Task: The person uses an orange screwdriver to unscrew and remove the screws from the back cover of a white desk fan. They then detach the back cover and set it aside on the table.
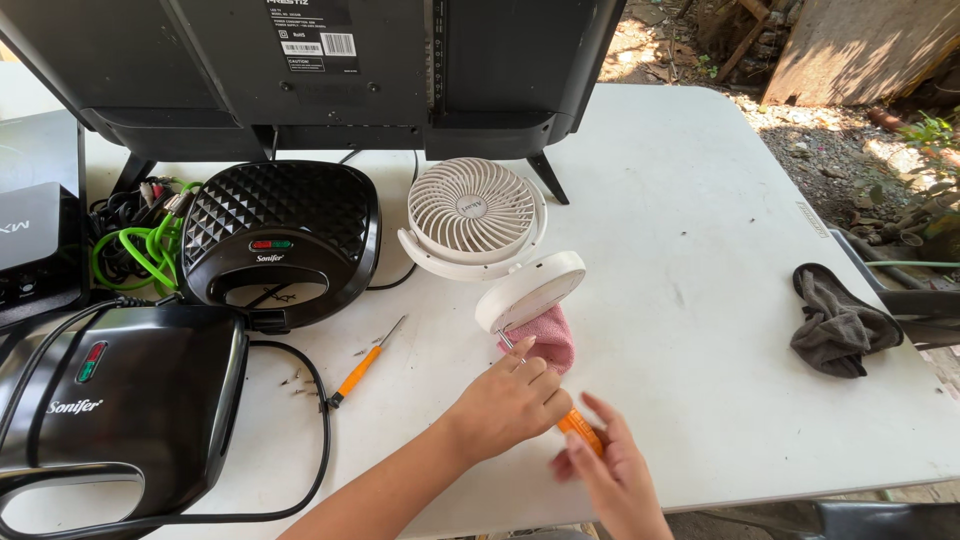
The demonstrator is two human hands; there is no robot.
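Observation:
A small white fan [472, 212] lies on the white table [700, 250], its round base [530, 290] tipped up over a pink cloth [552, 338]. An orange-handled screwdriver [582, 428] points its metal tip at the underside of that base. My left hand [512, 402] is curled over the screwdriver's shaft just below the pink cloth. My right hand [615, 480], slightly blurred, has thumb and forefinger around the end of the orange handle.
A second orange screwdriver [362, 368] and a few small screws [295, 380] lie left of my hands. Two black sandwich makers [275, 240] [120, 400], green cables [140, 250] and a black screen's back [300, 70] fill the left and rear. A grey rag [838, 325] lies at the right.

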